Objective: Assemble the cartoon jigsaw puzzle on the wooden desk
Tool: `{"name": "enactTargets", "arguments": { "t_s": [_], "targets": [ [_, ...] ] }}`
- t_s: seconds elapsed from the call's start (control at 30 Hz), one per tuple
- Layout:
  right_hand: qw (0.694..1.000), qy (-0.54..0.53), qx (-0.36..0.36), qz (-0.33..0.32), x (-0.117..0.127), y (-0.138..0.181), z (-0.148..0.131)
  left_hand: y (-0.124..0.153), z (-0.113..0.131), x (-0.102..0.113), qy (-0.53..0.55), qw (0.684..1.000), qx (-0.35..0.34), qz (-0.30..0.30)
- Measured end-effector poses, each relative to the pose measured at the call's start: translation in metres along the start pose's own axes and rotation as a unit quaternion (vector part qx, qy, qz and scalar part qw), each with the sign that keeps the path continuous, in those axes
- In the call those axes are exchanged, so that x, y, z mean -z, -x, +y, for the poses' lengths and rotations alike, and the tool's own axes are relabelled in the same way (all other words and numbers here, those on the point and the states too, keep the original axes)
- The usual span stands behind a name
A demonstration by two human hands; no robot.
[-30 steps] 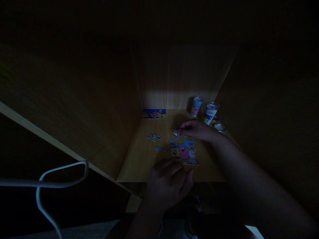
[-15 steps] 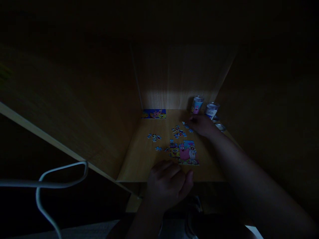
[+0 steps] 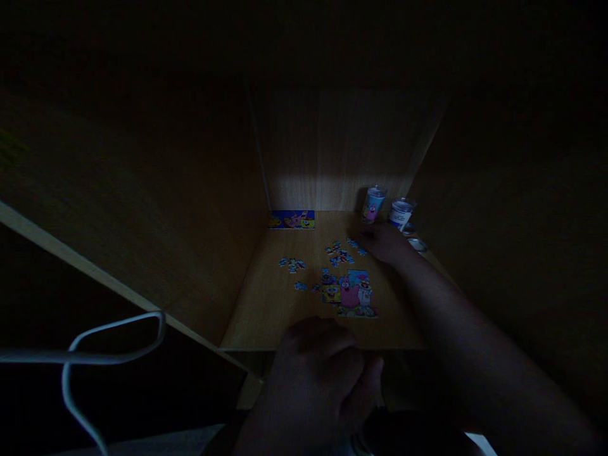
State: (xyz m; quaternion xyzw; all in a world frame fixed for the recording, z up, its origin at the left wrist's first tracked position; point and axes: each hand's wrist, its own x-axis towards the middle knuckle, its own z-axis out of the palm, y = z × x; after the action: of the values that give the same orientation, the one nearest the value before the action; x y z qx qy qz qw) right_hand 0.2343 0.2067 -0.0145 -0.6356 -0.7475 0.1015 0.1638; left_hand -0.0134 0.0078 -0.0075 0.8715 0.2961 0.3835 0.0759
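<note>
Right of centre in the frame, your right hand [image 3: 387, 242] is over the wooden shelf [image 3: 261, 313], fingers drawn in narrow beside the short trail of jigsaw pieces [image 3: 356, 246] at its left — can't tell if a piece is pinched. Lower centre, your left hand [image 3: 318, 367] is curled, thumb alongside, near the shelf's front edge; its palm is hidden, so can't tell if it holds anything. The partly joined SpongeBob jigsaw [image 3: 351, 294] lies flat just below centre, between your hands.

For good handling, best pinch one piece by its edges, lift rather than drag, and keep your wrist off the joined part. Light is poor, so turning the piece picture-up before comparing edges should help.

Counts: two hands, one joined section, two single pieces [image 3: 300, 286] left of it, one left cluster [image 3: 292, 264], one middle cluster [image 3: 339, 254] — pieces there overlap, too dim to count. Upper right of centre: two canisters [image 3: 374, 204], upright, plus two lid-like discs [image 3: 418, 245] beside them. Back left of the shelf: one blue cartoon panel [image 3: 292, 219]. Lower left: one white cable [image 3: 118, 360].
</note>
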Motion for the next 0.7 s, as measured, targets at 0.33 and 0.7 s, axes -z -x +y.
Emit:
{"name": "enactTargets", "arguments": {
  "t_s": [0.33,0.7],
  "targets": [
    [1.000,0.010,0.004,0.024,-0.004,0.000,0.001,0.021,0.016,0.014,0.156,0.970,0.008,-0.188],
    [0.999,-0.027,0.003,0.036,0.000,0.003,-0.008,0.006,-0.070,0.004,-0.141,0.974,0.172,0.037]
  ]
}}
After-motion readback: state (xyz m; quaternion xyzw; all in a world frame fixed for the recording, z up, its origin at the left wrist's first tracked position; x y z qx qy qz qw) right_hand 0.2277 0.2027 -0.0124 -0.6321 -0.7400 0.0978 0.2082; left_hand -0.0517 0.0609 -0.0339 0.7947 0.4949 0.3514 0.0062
